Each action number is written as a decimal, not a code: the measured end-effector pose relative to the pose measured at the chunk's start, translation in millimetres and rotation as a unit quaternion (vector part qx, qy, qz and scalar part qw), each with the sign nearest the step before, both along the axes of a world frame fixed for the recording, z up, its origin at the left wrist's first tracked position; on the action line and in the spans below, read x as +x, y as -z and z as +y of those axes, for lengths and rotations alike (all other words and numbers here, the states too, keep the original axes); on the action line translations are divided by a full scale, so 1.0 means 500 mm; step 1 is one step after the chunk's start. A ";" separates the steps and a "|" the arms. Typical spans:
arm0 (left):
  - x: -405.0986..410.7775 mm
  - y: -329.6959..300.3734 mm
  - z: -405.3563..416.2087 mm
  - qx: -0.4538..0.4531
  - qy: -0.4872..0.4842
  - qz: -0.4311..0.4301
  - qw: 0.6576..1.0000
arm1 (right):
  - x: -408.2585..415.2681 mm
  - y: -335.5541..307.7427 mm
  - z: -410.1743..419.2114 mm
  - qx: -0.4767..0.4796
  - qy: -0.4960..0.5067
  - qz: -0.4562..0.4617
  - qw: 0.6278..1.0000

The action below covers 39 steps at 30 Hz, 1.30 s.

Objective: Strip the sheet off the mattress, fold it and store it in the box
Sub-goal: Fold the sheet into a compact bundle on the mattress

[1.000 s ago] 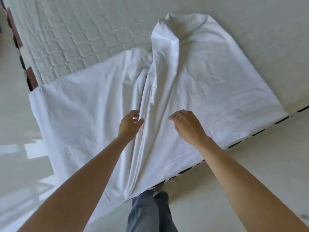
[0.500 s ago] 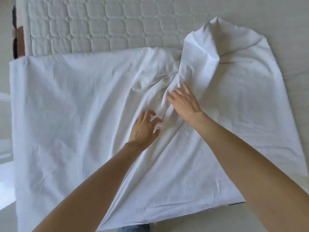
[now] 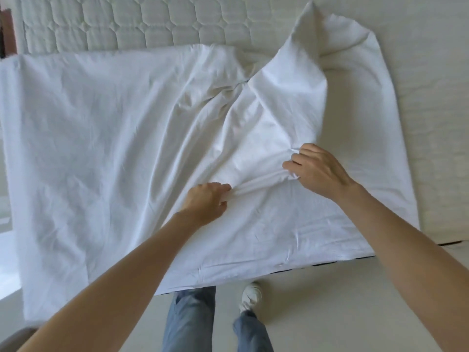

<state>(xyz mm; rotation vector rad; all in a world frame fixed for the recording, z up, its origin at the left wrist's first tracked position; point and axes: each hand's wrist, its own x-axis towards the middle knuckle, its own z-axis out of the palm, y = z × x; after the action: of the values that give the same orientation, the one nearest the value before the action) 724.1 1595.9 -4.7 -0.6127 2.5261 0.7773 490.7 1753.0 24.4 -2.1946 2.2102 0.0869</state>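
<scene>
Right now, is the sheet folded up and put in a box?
No, the sheet lies spread and rumpled on the mattress, and no box shows.

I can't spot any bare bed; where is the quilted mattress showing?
In the head view, the quilted white mattress shows along the top, beyond the far edge of the crumpled white sheet, and down the right side.
</scene>
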 end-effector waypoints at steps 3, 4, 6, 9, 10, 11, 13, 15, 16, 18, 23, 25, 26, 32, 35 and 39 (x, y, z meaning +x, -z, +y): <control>0.060 -0.012 0.049 -0.001 -0.052 0.043 0.998 | 0.037 -0.013 0.089 -0.014 0.047 -0.004 0.999; 0.077 -0.020 0.075 0.002 -0.061 0.078 0.995 | 0.056 -0.016 0.121 -0.022 0.064 0.004 0.998; 0.102 -0.031 0.120 0.017 -0.054 0.128 0.990 | 0.092 -0.015 0.179 -0.026 0.087 0.028 0.995; 0.139 -0.046 0.192 0.036 -0.030 0.153 0.987 | 0.147 -0.013 0.267 -0.022 0.111 0.071 0.991; 0.151 -0.047 0.217 0.037 -0.028 0.156 0.987 | 0.165 -0.011 0.296 -0.020 0.126 0.083 0.988; 0.163 -0.044 0.243 0.035 -0.029 0.161 0.986 | 0.183 -0.006 0.326 -0.011 0.140 0.094 0.986; 0.187 -0.034 0.302 0.037 -0.040 0.159 0.986 | 0.223 0.012 0.391 0.026 0.169 0.118 0.978; 0.205 -0.009 0.343 0.050 -0.050 0.136 0.988 | 0.256 0.043 0.438 0.083 0.202 0.124 0.968; 0.216 0.007 0.360 0.054 -0.047 0.115 0.991 | 0.274 0.056 0.452 0.100 0.216 0.114 0.964; 0.238 0.036 0.374 0.022 -0.043 0.080 0.996 | 0.300 0.080 0.451 0.096 0.216 0.076 0.969; 0.267 0.072 0.352 -0.089 -0.048 0.114 0.988 | 0.332 0.115 0.379 0.031 0.134 0.035 0.990; 0.261 0.078 0.333 -0.088 -0.033 0.119 0.989 | 0.323 0.123 0.362 0.040 0.125 0.040 0.990; 0.255 0.080 0.324 -0.082 -0.024 0.116 0.990 | 0.315 0.122 0.360 0.050 0.122 0.045 0.990; 0.244 0.066 0.310 -0.060 0.020 0.101 0.993 | 0.270 0.112 0.413 0.095 0.130 0.079 0.984; 0.237 0.067 0.314 -0.076 0.031 0.020 0.996 | 0.267 0.113 0.413 0.097 0.122 0.102 0.982; 0.222 0.079 0.320 -0.090 0.013 0.018 0.996 | 0.254 0.114 0.396 0.008 0.130 0.054 0.990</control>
<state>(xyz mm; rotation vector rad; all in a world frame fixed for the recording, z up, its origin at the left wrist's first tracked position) 835.0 1756.1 -44.0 -0.6274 2.6518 0.5603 617.9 1951.0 -32.8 -1.9154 2.5207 0.2212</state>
